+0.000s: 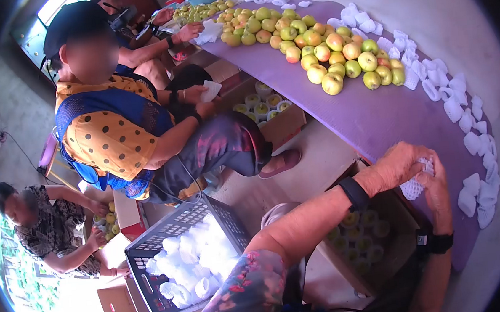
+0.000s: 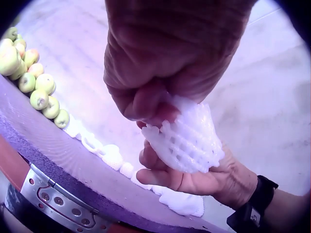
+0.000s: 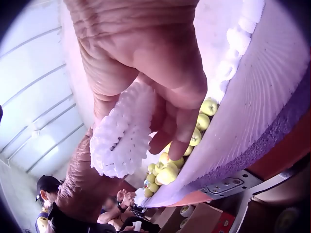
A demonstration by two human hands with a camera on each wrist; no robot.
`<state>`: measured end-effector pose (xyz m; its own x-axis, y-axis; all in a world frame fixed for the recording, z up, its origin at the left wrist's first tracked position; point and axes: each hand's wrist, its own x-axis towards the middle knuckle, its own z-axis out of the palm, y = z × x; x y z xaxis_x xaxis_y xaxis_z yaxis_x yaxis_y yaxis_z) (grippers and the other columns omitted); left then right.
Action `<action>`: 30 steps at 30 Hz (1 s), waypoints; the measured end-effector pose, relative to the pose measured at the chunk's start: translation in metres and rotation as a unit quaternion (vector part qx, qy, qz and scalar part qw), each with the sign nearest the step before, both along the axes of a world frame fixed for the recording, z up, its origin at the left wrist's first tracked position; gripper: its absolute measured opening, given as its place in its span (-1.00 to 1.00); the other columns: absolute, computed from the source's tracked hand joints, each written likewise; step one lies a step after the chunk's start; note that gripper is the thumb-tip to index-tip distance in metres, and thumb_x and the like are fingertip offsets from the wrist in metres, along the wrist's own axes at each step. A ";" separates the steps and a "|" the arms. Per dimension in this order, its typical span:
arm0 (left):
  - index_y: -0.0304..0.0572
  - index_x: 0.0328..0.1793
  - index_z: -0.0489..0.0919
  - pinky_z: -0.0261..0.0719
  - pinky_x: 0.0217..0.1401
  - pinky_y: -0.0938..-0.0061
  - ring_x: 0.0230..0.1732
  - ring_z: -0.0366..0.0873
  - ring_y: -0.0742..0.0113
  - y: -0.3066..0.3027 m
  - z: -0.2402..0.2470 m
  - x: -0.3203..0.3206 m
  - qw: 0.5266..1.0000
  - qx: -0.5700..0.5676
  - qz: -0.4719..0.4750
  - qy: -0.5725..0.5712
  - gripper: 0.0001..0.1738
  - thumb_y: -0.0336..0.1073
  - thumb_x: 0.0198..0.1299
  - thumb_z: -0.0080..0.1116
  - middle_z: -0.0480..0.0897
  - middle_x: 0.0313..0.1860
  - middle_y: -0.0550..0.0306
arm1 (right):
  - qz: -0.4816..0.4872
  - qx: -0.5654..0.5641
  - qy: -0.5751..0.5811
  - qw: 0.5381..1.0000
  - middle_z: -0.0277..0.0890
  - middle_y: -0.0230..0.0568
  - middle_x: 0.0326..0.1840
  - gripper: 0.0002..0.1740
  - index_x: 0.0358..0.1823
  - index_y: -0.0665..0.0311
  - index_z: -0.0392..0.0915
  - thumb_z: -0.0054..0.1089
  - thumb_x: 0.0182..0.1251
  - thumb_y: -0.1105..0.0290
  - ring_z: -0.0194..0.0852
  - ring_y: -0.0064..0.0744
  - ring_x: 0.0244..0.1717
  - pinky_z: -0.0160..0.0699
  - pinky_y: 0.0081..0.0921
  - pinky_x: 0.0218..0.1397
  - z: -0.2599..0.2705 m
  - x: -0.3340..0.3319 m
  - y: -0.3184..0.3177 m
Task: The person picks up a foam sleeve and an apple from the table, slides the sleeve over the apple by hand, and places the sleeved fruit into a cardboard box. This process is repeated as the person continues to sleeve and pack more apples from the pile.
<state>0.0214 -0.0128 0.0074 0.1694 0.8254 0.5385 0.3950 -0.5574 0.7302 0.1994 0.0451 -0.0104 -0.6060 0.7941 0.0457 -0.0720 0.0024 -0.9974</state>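
Note:
A white foam net sleeve (image 1: 412, 188) (image 2: 187, 138) (image 3: 121, 133) is between both hands, above the near part of the purple table (image 1: 366, 119). My left hand (image 1: 396, 164) (image 2: 170, 58) (image 3: 82, 177) pinches its upper edge with curled fingers in the left wrist view. My right hand (image 1: 437, 190) (image 2: 204, 179) (image 3: 146, 53) holds the net from the other side, thumb and fingers around it in the right wrist view. Inside the net nothing can be made out. Yellow-green apples (image 1: 337, 59) (image 2: 40, 98) (image 3: 167, 174) lie piled farther along the table.
More foam nets (image 1: 454, 105) line the table's wall side. Below the table edge stands a box of netted apples (image 1: 361, 238), with a dark crate (image 1: 142, 248) of white nets to its left. A seated person (image 1: 110, 126) in a dotted shirt is across; others sit beyond.

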 end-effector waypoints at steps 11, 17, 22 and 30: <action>-0.27 0.02 0.55 0.57 -0.09 0.16 -0.14 0.59 -0.26 0.008 -0.004 0.011 0.992 0.043 0.064 -0.099 -0.68 -0.55 0.09 0.07 0.63 -0.22 -0.19 | -0.090 0.041 0.113 0.989 0.35 -0.23 0.18 -0.40 0.36 0.37 0.21 0.14 0.30 0.47 0.33 -0.45 0.19 0.31 -0.52 0.26 -0.008 -0.008 -0.009; -0.27 -0.02 0.56 0.56 -0.17 0.19 -0.20 0.59 -0.23 0.009 -0.010 0.007 0.986 0.075 0.128 -0.078 -0.75 -0.52 0.15 0.08 0.62 -0.27 -0.23 | -0.110 0.064 0.112 0.986 0.32 -0.16 0.24 -0.35 0.36 0.34 0.22 0.09 0.18 0.56 0.30 -0.35 0.26 0.30 -0.45 0.34 0.004 -0.018 -0.016; -0.21 0.05 0.61 0.54 -0.31 0.45 -0.38 0.48 0.50 0.013 -0.015 0.009 0.990 -0.004 0.109 -0.094 -0.77 -0.36 0.30 0.16 0.61 -0.42 -0.02 | -0.143 0.111 0.070 0.981 0.37 -0.20 0.17 -0.26 0.34 0.29 0.25 0.19 0.02 0.53 0.37 -0.35 0.16 0.37 -0.46 0.27 0.017 -0.026 -0.030; -0.23 0.08 0.54 0.60 -0.13 0.60 -0.19 0.56 0.55 0.026 -0.019 0.004 0.927 -0.125 0.004 -0.353 -0.77 -0.53 0.34 0.00 0.64 -0.15 0.24 | -0.083 -0.048 0.179 0.979 0.45 -0.16 0.05 -0.50 0.28 0.32 0.31 0.02 0.44 0.17 0.50 -0.44 -0.01 0.60 -0.41 -0.07 0.012 -0.005 -0.008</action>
<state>0.0253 0.0127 -0.0111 -0.1588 0.9391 0.3048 -0.2276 -0.3352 0.9142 0.1948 0.0372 0.0018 -0.4267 0.8917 0.1510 -0.4234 -0.0494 -0.9046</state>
